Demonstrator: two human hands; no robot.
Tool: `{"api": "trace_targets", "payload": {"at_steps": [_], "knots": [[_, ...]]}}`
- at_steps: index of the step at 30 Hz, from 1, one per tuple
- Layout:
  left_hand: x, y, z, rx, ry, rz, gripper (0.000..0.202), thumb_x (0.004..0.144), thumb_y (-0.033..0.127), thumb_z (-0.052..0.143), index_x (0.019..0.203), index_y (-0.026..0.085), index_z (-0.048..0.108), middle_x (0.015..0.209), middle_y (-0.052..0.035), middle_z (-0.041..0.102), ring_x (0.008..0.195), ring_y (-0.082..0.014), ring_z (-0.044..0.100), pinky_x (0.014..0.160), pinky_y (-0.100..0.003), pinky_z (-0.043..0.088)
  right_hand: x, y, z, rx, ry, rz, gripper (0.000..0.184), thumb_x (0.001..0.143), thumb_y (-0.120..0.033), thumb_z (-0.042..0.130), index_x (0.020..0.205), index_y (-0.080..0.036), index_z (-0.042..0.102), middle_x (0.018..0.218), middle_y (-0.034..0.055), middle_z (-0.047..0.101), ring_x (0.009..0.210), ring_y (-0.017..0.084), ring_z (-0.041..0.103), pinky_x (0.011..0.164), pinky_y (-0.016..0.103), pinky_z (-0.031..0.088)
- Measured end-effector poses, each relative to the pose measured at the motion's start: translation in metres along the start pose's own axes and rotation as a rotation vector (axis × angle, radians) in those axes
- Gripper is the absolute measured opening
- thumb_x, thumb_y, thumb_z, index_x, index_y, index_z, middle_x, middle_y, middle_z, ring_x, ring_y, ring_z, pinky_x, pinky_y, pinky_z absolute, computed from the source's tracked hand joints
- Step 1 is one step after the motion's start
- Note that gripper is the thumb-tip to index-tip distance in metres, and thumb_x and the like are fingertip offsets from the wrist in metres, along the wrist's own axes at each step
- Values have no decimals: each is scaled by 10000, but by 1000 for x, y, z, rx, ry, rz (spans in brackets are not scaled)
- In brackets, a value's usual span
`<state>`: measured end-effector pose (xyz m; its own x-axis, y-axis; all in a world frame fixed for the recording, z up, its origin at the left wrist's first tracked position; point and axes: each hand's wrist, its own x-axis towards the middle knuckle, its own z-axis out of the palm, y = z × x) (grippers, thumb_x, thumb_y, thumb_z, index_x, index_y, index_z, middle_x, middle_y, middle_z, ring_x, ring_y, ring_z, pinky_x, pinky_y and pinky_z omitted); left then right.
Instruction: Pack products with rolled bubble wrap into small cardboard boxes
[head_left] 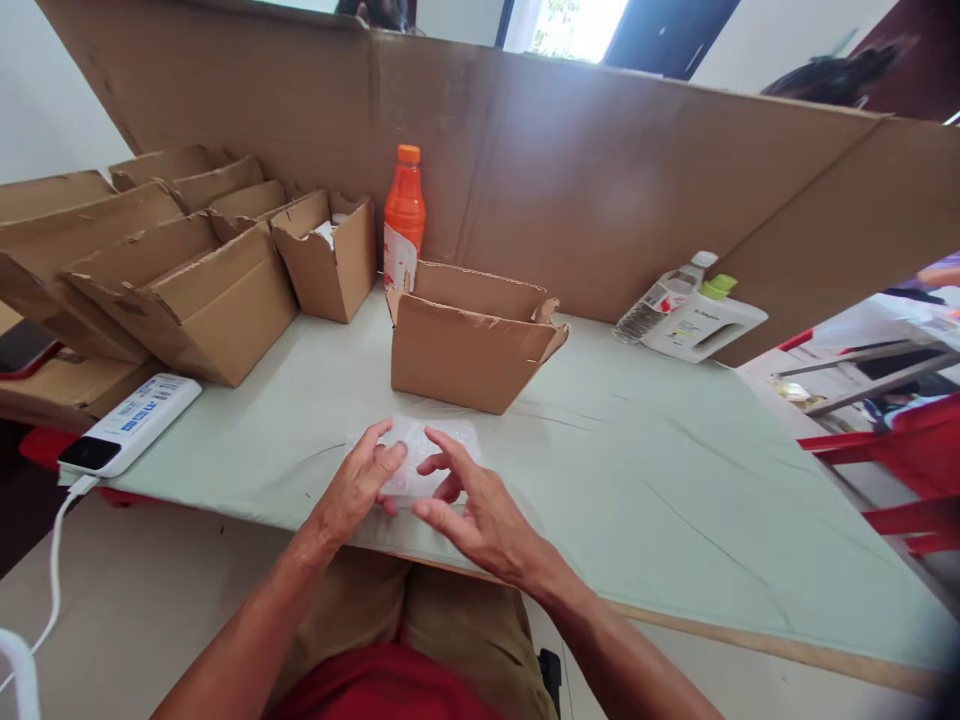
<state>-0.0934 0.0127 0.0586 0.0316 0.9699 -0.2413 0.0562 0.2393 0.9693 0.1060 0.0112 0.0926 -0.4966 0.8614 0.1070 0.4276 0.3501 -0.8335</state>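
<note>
At the near edge, the person's brown trousers (465,620) and red shirt (390,685) show below the table (637,500), which has a pale green cover. Just over its front edge, a clear plastic packet (414,472) lies flat between the two hands. The left hand (352,490) is loosely open at the packet's left side, fingers bent; whether its lower fingertips touch the plastic is hard to tell. The right hand (484,515) is open over the packet's right side, thumb and fingers spread apart, with no visible grip. Off to the left, a white power bank (139,420) with a cable (56,560) lies by the table's edge. Beyond the packet stands an open cardboard box (457,355), with more cardboard boxes (240,300) grouped to the left. Farther back, an orange bottle (406,205) stands upright, while a clear bottle (660,300) and a white jug (694,325) lean at the right, near the tall cardboard screen (570,180). Past the screen, a bright window (574,28) shows.
</note>
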Motion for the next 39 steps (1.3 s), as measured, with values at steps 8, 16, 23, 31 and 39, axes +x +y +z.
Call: {"api": "trace_targets", "payload": {"at_steps": [8, 16, 23, 31, 39], "knots": [[6, -12, -5, 970, 188, -21, 589, 895, 242, 501, 1477, 157, 468, 1004, -136, 741, 913, -296, 697, 788, -374, 481, 0, 60, -12, -481, 96, 9, 232, 951, -255, 550, 1110, -210, 713, 1156, 107, 710, 1005, 242, 669, 868, 391, 549], [-3, -15, -35, 1103, 388, -12, 618, 933, 407, 532, 1486, 152, 433, 1189, -143, 697, 1064, -319, 683, 791, -377, 507, -3, 85, -21, -576, 207, 42, 260, 973, -333, 531, 1119, -214, 710, 1120, 96, 718, 915, 233, 681, 835, 383, 503], [3, -21, -21, 1112, 284, -2, 575, 912, 259, 505, 1476, 162, 450, 952, -96, 731, 921, -263, 695, 770, -336, 486, 17, 82, -11, -631, 125, 227, 418, 894, -319, 616, 1272, -143, 637, 882, 84, 738, 840, 261, 679, 772, 366, 476], [-8, -40, -7, 254, 338, 124, 661, 785, 425, 622, 1387, 169, 527, 1286, -137, 619, 889, -208, 666, 758, -333, 548, -25, 72, -28, -128, 112, 274, 730, 933, -441, 575, 1583, -226, 324, 989, 30, 712, 530, 113, 576, 583, 277, 491], [-19, -36, -5, 181, 247, 16, 291, 741, 413, 616, 860, 192, 762, 666, -6, 638, 578, -163, 549, 574, -279, 452, -20, 69, -25, -57, 33, 153, 337, 945, -277, 518, 1216, -237, 715, 903, 22, 712, 710, 151, 645, 644, 268, 523]]}}
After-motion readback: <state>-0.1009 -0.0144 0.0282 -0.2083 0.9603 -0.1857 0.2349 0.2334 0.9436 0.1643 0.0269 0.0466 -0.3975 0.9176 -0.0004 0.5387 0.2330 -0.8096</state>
